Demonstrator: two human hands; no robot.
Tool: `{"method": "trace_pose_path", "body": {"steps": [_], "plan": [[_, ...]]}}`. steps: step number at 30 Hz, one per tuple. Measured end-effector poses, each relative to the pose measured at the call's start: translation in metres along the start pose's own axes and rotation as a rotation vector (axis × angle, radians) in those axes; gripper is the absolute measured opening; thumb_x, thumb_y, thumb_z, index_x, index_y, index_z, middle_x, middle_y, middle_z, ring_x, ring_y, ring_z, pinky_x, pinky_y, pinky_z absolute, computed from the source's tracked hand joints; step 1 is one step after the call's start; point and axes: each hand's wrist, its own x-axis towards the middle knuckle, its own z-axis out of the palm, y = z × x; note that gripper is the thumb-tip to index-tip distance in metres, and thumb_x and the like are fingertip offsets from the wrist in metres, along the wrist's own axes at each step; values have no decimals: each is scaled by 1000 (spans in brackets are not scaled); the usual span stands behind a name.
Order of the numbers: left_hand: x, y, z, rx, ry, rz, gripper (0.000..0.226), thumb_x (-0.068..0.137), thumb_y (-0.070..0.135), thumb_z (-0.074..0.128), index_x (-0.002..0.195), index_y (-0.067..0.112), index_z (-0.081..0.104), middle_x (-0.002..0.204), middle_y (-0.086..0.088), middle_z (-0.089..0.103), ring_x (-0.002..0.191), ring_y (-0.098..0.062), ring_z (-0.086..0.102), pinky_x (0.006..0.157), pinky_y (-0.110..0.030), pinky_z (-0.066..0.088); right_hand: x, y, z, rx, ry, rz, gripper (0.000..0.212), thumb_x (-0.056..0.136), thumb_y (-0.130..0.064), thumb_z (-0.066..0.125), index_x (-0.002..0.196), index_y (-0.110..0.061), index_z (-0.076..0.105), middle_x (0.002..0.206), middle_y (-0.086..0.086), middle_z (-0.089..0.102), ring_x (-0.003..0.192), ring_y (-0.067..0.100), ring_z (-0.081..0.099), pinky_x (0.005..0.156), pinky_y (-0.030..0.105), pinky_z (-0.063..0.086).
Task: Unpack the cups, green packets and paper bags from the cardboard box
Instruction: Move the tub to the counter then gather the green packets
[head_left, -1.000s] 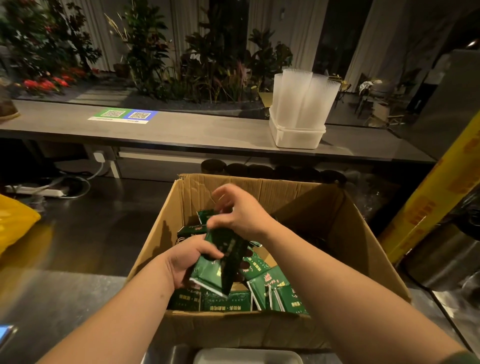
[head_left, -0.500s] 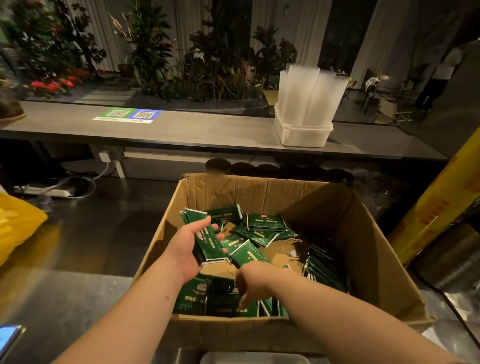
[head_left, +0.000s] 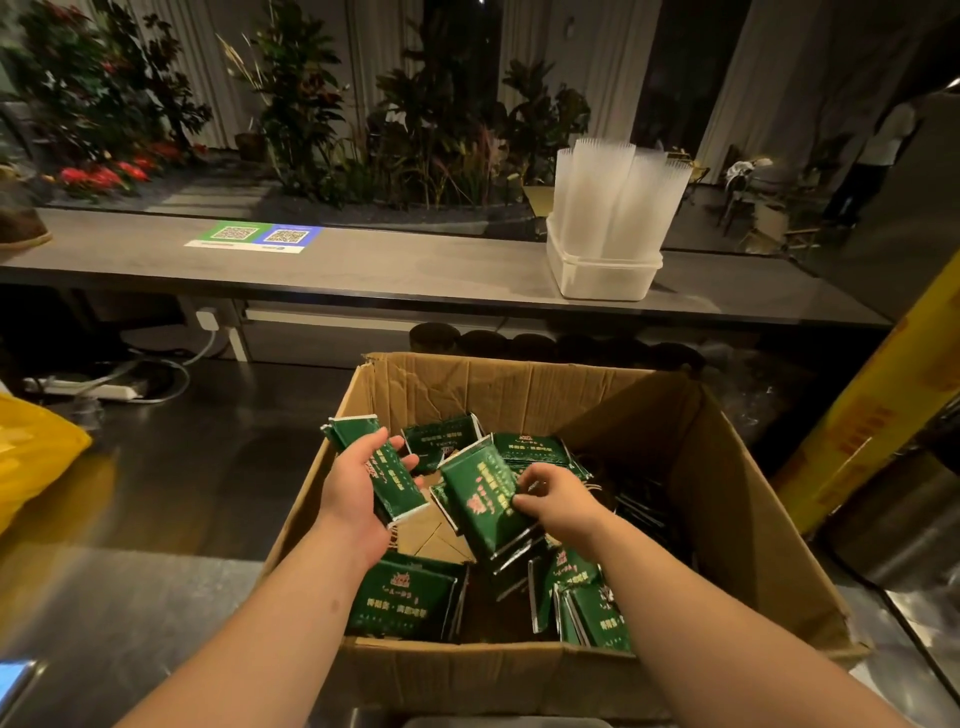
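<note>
Packets of glossy green foil with gold print (head_left: 405, 603) lie jumbled in the open brown cardboard box (head_left: 519, 395), which stands on the brushed steel worktop (head_left: 156, 597) right in front of you. Both your forearms reach in over its near wall.

Your left hand (head_left: 358, 488) is on the box's left side, fingers and thumb curled round a long green packet (head_left: 400, 486) that tilts with its top end toward the far left corner. Whether it is one packet or a thin stack cannot be told. Your right hand (head_left: 558, 501) is near the middle, pinching the right edge of a second green packet (head_left: 480, 499) between thumb and fingertips, raised above the heap. The two hands are close but apart. Between them, folded brown paper bags (head_left: 431, 535) show under the packets.

Beyond the box, on the long grey counter (head_left: 363, 270), a white plastic tub (head_left: 602, 275) holds tall translucent sleeves (head_left: 613, 197). A green-and-blue QR sticker (head_left: 254, 236) lies flat to its left. A yellow plastic bag (head_left: 36, 452) sits at your far left.
</note>
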Motion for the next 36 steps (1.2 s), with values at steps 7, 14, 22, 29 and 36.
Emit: {"method": "trace_pose_path", "body": {"steps": [7, 14, 22, 29, 36], "plan": [[-5, -6, 2, 184, -56, -119, 33, 97, 26, 62, 118, 1, 67, 108, -20, 68, 97, -33, 67, 93, -49, 53, 3, 4, -4, 474, -52, 74, 15, 105, -10, 53, 91, -15, 56, 89, 13, 65, 71, 22, 61, 61, 33, 48], [-12, -6, 3, 291, -299, -278, 37, 100, 29, 54, 125, 6, 69, 124, -24, 70, 115, -44, 67, 106, -59, 47, 2, -11, 8, 548, -119, 49, 21, 106, -9, 50, 86, -14, 52, 85, 12, 62, 70, 21, 60, 61, 33, 48], [6, -8, -5, 310, -75, -228, 35, 95, 23, 63, 123, 3, 68, 114, -19, 70, 103, -35, 69, 95, -50, 54, 15, -8, 7, 252, 180, 56, 8, 102, -10, 56, 95, -13, 56, 101, 18, 67, 90, 27, 66, 84, 49, 58], [11, -12, -7, 346, -8, -231, 29, 94, 24, 66, 113, 3, 71, 117, -20, 69, 105, -31, 67, 95, -47, 54, 23, 12, -5, -239, 379, 181, 4, 93, -23, 74, 93, -20, 72, 95, 0, 71, 93, 20, 66, 78, 34, 54], [12, -12, -4, 358, -12, -220, 30, 95, 25, 65, 114, 2, 70, 113, -19, 69, 100, -30, 67, 94, -46, 54, 27, 20, -19, -96, 532, 235, 6, 92, -23, 75, 86, -24, 74, 90, 0, 71, 89, 22, 66, 84, 44, 60]]}}
